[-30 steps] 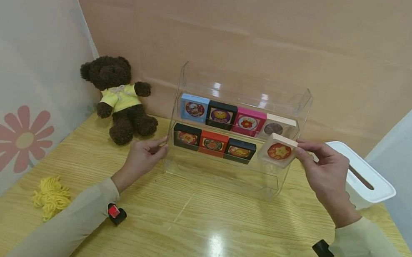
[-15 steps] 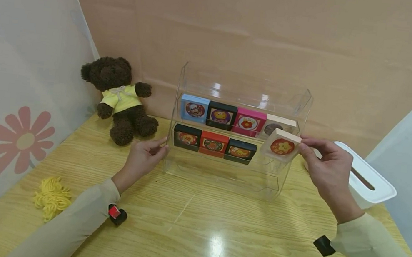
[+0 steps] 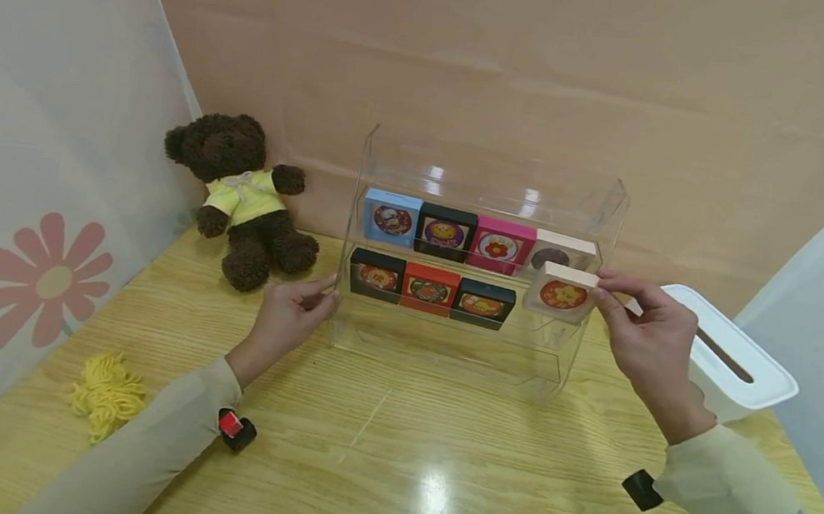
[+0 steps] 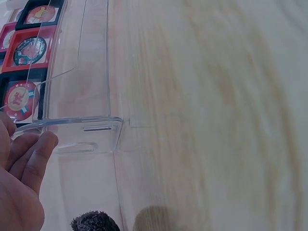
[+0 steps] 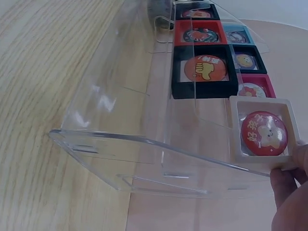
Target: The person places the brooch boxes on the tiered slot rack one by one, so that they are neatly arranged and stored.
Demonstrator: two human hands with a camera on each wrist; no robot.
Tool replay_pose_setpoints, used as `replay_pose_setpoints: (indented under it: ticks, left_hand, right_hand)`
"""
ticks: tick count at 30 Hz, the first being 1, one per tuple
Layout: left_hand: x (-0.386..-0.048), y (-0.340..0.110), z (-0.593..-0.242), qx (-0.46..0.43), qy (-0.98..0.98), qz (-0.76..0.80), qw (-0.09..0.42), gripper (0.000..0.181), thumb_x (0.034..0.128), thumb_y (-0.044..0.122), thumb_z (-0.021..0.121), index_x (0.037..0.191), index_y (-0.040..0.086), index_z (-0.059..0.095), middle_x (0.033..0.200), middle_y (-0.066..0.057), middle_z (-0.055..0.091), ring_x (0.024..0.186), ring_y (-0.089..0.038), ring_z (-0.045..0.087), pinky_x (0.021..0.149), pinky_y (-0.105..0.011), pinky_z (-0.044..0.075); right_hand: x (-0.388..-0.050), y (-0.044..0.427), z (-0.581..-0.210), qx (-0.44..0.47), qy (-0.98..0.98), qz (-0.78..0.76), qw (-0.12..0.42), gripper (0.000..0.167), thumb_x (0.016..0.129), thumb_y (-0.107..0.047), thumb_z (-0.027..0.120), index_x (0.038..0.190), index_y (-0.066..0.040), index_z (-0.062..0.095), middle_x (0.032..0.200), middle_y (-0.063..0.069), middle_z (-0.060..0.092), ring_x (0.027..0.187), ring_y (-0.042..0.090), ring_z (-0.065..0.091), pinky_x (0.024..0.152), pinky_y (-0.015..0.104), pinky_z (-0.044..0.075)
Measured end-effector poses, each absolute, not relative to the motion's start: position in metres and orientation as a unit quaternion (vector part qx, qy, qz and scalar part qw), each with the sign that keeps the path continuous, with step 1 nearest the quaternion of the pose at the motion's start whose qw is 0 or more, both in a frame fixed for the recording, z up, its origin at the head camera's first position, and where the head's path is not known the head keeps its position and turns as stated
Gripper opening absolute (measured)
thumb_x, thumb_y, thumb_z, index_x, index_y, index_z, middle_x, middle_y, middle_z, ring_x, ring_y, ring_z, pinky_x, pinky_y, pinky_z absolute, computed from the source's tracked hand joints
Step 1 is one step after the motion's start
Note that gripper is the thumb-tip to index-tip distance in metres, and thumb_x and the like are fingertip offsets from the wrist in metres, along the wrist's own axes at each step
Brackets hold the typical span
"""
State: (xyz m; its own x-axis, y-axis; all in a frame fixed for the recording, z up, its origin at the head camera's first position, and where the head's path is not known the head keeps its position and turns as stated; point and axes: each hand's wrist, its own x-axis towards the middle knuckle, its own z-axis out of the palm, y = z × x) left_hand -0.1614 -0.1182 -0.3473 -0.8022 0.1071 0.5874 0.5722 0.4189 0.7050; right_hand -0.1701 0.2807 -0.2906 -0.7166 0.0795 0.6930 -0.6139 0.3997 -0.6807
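A clear plastic tiered rack (image 3: 493, 162) stands upright on the table. My left hand (image 3: 290, 315) pinches its left side panel, fingertips (image 4: 48, 139) at the panel's edge in the left wrist view. My right hand (image 3: 641, 331) pinches the right edge of a cream box (image 3: 539, 295) between thumb and fingers. A round red badge (image 5: 264, 133) with a yellowish figure fills the box's front. The box hovers at the right end of the lower filled tier, overlapping another cream box (image 3: 566, 241) behind it. Beside it on that tier sit a black box (image 3: 483, 302), a red box (image 3: 430, 288) and another black box (image 3: 377, 274).
Blue (image 3: 391, 218), black (image 3: 446, 231) and pink (image 3: 499, 244) boxes line the tier above. A brown teddy bear (image 3: 247, 244) in a yellow top sits left of the rack. A white tissue box (image 3: 762, 373) stands right, behind my hand. Yellow yarn (image 3: 106, 397) lies front left.
The cream box rose slightly and shifted right, then dipped a little, its face turning more level. The left hand keeps its hold on the rack; the other boxes stay put.
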Motion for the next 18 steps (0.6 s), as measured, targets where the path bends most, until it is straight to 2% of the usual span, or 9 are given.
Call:
replay_pose_setpoints:
  ticks: [3, 5, 8, 11, 18]
  left_hand:
    - [-0.162, -0.118, -0.347, -0.216, -0.806, -0.498, 0.238, 0.026, 0.0862, -0.009, 0.064, 0.112, -0.013, 0.063, 0.095, -0.027, 0.066, 0.075, -0.03, 0.069, 0.063, -0.021, 0.055]
    - [-0.162, -0.118, -0.347, -0.219, -0.804, -0.498, 0.24, 0.026, 0.0857, -0.01, 0.064, 0.111, -0.014, 0.063, 0.093, -0.027, 0.066, 0.074, -0.03, 0.069, 0.063, -0.019, 0.054]
    - [-0.161, -0.119, -0.348, -0.222, -0.802, -0.498, 0.244, 0.026, 0.0851, -0.011, 0.064, 0.11, -0.015, 0.063, 0.091, -0.026, 0.066, 0.074, -0.03, 0.069, 0.063, -0.017, 0.053]
    - [-0.161, -0.119, -0.348, -0.222, -0.802, -0.498, 0.245, 0.025, 0.085, -0.011, 0.064, 0.11, -0.015, 0.063, 0.091, -0.025, 0.066, 0.074, -0.029, 0.069, 0.063, -0.016, 0.053]
    - [-0.161, -0.118, -0.347, -0.221, -0.804, -0.495, 0.245, 0.026, 0.0855, -0.01, 0.064, 0.111, -0.014, 0.063, 0.091, -0.025, 0.067, 0.074, -0.03, 0.069, 0.063, -0.016, 0.053]
  right_hand:
    - [-0.17, 0.278, -0.294, 0.187, -0.767, 0.505, 0.349, 0.008, 0.078, 0.02, 0.066, 0.086, 0.018, 0.065, 0.095, 0.004, 0.07, 0.092, 0.008, 0.064, 0.069, 0.013, 0.052]
    - [-0.17, 0.277, -0.297, 0.197, -0.773, 0.478, 0.367, 0.009, 0.077, 0.02, 0.068, 0.085, 0.015, 0.066, 0.093, 0.012, 0.07, 0.092, 0.007, 0.062, 0.076, 0.014, 0.05]
    - [-0.17, 0.276, -0.304, 0.203, -0.784, 0.435, 0.393, 0.013, 0.074, 0.019, 0.071, 0.083, 0.009, 0.07, 0.093, 0.02, 0.068, 0.091, 0.004, 0.058, 0.077, 0.014, 0.047]
    - [-0.17, 0.277, -0.311, 0.193, -0.796, 0.405, 0.407, 0.015, 0.074, 0.016, 0.073, 0.083, 0.004, 0.072, 0.094, 0.019, 0.069, 0.09, 0.003, 0.054, 0.074, 0.015, 0.045]
    - [-0.172, 0.277, -0.321, 0.203, -0.792, 0.411, 0.403, 0.015, 0.074, 0.017, 0.073, 0.084, 0.007, 0.071, 0.096, 0.019, 0.069, 0.092, 0.004, 0.057, 0.073, 0.015, 0.046]
